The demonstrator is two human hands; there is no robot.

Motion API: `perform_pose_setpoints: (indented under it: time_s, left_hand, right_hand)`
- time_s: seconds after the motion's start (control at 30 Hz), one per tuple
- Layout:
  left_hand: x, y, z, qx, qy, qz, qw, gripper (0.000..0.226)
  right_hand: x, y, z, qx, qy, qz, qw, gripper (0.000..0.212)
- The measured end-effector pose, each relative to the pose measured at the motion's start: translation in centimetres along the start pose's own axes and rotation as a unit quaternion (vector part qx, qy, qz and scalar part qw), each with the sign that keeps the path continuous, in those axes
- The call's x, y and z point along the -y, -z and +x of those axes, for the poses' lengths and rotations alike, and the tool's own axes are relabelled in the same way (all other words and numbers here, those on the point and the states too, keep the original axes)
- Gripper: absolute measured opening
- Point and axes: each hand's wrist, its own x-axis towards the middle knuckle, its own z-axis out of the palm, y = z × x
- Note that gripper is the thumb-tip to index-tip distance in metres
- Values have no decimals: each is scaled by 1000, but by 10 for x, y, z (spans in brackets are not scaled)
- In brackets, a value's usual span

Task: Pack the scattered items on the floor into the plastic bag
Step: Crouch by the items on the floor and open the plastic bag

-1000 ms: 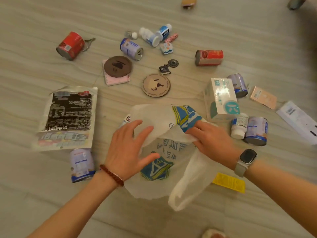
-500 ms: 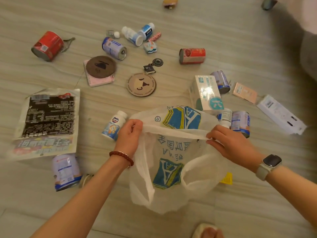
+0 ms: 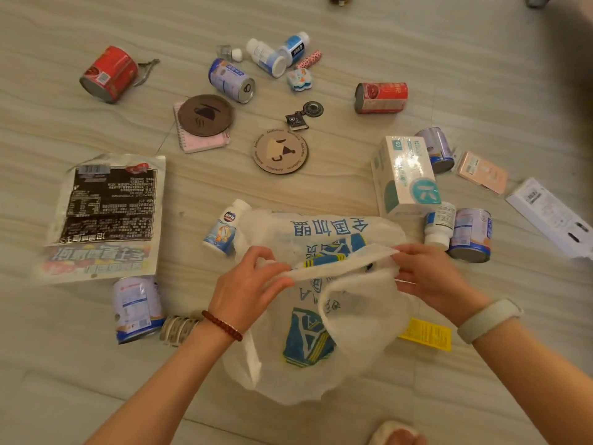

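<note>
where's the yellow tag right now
In the head view the yellow tag lies flat on the floor at lower right, partly under the plastic bag and just below the right hand.

Small bottle [image 3: 224,228] and box [image 3: 404,175] flank the bag [image 3: 321,374].

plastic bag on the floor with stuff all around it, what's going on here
A person is getting a white plastic bag ready for packing. The left hand and the right hand each pinch the bag's top edge and pull the mouth apart. Nothing looks packed yet: the red cans, blue-and-white cans, small bottles, round coasters, a box and a flat snack packet lie scattered on the floor around it.
</note>
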Motion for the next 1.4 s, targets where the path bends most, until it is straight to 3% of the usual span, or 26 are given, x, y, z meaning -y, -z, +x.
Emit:
perform_pose_setpoints:
  time_s: [0.1,0.17,0.23,0.3,0.37,0.4,0.47,0.53,0.63,0.7,0.83,0.93,1.0,1.1,1.23,1.33,1.4]
  left_hand:
    - [2,-5,-2,-16,1,32,999,53]
    - [-3,-3,2,-16,75,27,997,49]
    - [-9,-3,8,-13,163,-74,984,33]
    - [-12,0,17,-28,241,-198,950,36]
    - [-11,5,25,-64,300,-289,907,37]
    - [-9,8,28,-70,322,-322,887,35]
    - [-3,15,31,-38,353,-369,859,32]
    - [3,19,31,56,365,-366,854,30]
    - [10,16,25,154,342,-283,883,32]
    - [14,11,23,130,347,-220,902,29]
    - [14,3,18,95,311,-12,946,26]
    - [-1,7,15,-14,214,140,967,33]
    - [-20,8,13,-83,116,170,975,29]
    - [-44,-11,4,-17,40,177,983,34]
    - [-28,-40,-4,147,131,259,945,76]
    - [-13,-45,6,159,189,198,948,70]
    - [-8,-48,13,123,159,205,958,63]
  right_hand:
    - [3,-5,-2,47,-95,154,982,24]
    - [2,-12,-3,69,-97,211,970,27]
    - [1,-18,-3,75,-64,227,969,27]
    - [-4,-21,2,45,23,138,989,28]
    - [-11,-17,8,27,160,-56,985,22]
    - [-15,-13,13,27,240,-174,955,16]
    - [-23,2,21,35,360,-395,844,17]
    - [-25,12,26,12,403,-494,770,31]
    - [-23,16,30,-35,436,-530,726,40]
    - [-27,15,32,-39,471,-558,682,44]
    - [-54,0,32,-82,643,-550,527,27]
    - [-73,-13,27,-83,698,-535,469,22]
    - [-80,-17,28,-87,643,-602,465,37]
    - [-77,-18,36,-119,525,-685,491,58]
    - [-71,-33,47,-155,482,-687,521,63]
    - [-63,-38,57,-149,477,-683,532,68]
    - [-56,-35,68,-140,462,-681,550,66]
